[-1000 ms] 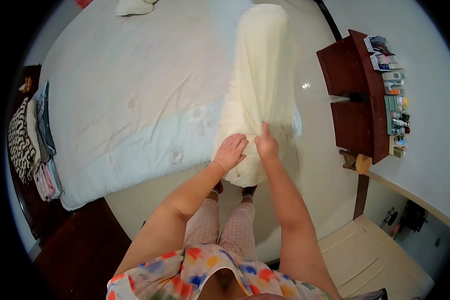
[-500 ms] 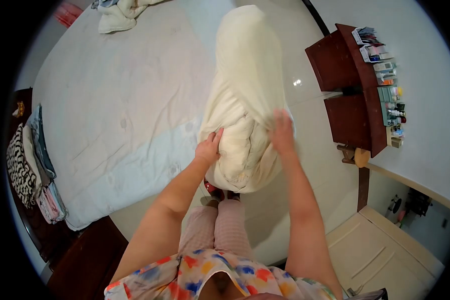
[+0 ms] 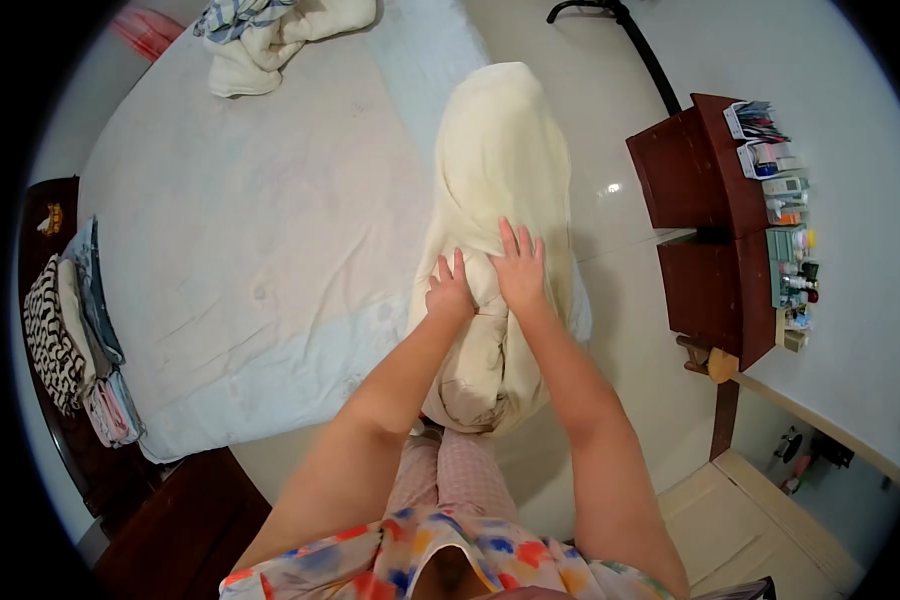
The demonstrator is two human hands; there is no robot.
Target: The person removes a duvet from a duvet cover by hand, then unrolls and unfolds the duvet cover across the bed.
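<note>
A long cream bundle of bedding (image 3: 505, 135) lies along the right edge of the bed (image 3: 240, 220), its near end hanging over the corner above my legs. Folded, puckered padding shows at that near end, inside a smoother outer layer. My left hand (image 3: 451, 287) rests on the left side of the bundle with its fingers apart. Just to the right, my right hand (image 3: 519, 268) lies on top of the cloth, fingers spread. The two hands are close together but not touching.
A cream quilt (image 3: 250, 62) with a checked cloth (image 3: 245, 18) lies at the bed's far left. Folded clothes (image 3: 55, 335) sit on the headboard side. Dark red cabinets (image 3: 715, 275) with bottles stand at right, beside a wooden stool (image 3: 718, 365).
The outer cloth was opened sideways by my right hand, exposing the padding, then partly drawn back. My hands have come closer together, and the right fingers are now spread on the bundle.
</note>
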